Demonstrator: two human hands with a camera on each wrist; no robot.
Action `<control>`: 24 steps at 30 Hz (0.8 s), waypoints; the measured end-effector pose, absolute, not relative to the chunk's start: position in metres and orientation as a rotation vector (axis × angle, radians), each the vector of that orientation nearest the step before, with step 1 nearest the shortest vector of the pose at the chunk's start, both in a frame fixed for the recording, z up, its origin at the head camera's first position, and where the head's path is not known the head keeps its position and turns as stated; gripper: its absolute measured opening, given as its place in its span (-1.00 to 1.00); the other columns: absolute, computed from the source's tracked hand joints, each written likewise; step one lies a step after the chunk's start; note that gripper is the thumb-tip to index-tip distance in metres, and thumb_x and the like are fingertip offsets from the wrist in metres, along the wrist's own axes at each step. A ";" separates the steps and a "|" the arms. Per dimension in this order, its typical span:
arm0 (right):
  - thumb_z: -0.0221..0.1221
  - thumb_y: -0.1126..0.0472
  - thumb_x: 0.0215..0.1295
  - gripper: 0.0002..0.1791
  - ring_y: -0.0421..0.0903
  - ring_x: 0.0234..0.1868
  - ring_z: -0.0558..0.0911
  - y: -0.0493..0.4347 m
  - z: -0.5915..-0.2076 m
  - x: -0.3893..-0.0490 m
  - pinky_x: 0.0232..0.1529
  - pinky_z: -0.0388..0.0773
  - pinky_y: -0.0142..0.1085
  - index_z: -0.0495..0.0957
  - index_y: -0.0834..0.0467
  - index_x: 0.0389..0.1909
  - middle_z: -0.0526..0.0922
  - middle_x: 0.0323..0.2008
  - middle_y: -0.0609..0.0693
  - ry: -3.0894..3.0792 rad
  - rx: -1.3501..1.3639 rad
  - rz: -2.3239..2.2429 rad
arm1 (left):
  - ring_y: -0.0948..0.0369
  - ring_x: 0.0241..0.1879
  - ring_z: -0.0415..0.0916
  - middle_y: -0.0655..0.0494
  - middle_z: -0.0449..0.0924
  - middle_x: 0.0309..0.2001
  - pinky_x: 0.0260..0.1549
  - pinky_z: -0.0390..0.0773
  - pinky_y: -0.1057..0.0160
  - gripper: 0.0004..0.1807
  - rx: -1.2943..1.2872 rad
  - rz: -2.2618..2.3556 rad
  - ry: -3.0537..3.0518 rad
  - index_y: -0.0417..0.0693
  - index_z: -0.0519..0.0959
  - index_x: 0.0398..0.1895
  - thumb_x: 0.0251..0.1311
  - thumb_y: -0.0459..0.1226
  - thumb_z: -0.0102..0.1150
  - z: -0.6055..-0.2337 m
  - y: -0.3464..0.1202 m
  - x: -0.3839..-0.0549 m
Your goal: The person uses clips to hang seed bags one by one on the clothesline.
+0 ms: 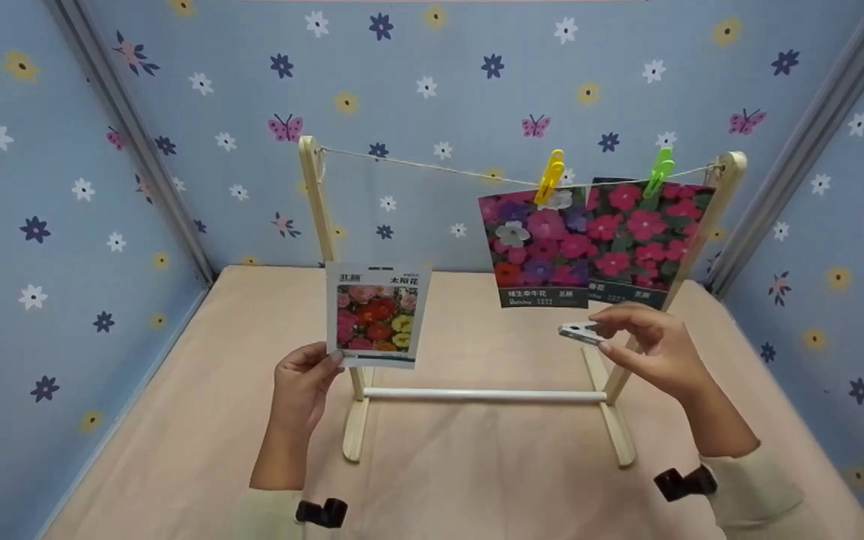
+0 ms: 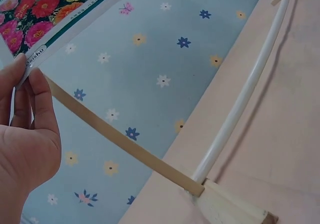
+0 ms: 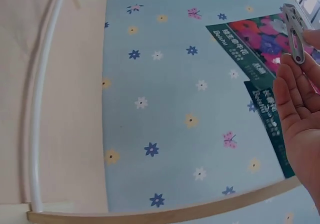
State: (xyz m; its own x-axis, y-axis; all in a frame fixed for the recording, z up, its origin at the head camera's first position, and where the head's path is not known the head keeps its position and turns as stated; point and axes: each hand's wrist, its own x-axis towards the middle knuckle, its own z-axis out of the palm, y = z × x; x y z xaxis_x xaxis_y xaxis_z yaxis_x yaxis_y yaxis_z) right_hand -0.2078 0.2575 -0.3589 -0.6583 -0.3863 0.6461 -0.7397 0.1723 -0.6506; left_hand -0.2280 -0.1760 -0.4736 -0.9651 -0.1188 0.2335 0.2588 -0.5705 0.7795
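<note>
My left hand point(image 1: 303, 390) pinches the lower left corner of a white seed packet point(image 1: 379, 361) with red, pink and yellow flowers, held upright near the rack's left post. Between the thumb and fingers of my right hand point(image 1: 653, 349) is a grey clothespin point(image 1: 580, 332), also plain in the right wrist view. Two dark flower packets hang from the string point(image 1: 424, 164): one packet point(image 1: 541, 247) under a yellow clothespin point(image 1: 550, 177), the other packet point(image 1: 646, 232) under a green clothespin point(image 1: 658, 172). The left one partly overlaps the right one.
A wooden rack with a left post point(image 1: 315, 202), a right post point(image 1: 728, 169) and a white crossbar point(image 1: 484, 394) stands on a pale peach cloth point(image 1: 477, 465). Blue flower-patterned panels point(image 1: 432, 67) rise behind and at both sides.
</note>
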 end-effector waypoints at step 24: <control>0.22 0.55 -0.14 -0.61 -0.03 -0.29 0.46 0.218 -0.268 -0.215 -0.22 0.47 -0.39 0.51 0.39 -0.16 0.53 -0.27 0.20 -2.199 1.221 1.130 | 0.19 -0.43 0.56 -0.03 0.60 -0.36 -0.41 0.57 0.33 -0.82 -0.213 -2.510 -1.283 -0.21 0.64 -0.32 -0.06 -0.48 0.23 -0.426 -0.142 -0.246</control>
State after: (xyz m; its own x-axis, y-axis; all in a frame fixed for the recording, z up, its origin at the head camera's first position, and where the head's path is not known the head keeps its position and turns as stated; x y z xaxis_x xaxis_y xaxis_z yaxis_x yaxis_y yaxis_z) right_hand -0.2148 0.2178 -0.2679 -0.5495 -0.5271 0.6482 -0.8339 0.2984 -0.4643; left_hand -0.2455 -0.1421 -0.4259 -0.9399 -0.2081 0.2707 0.3413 -0.5491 0.7629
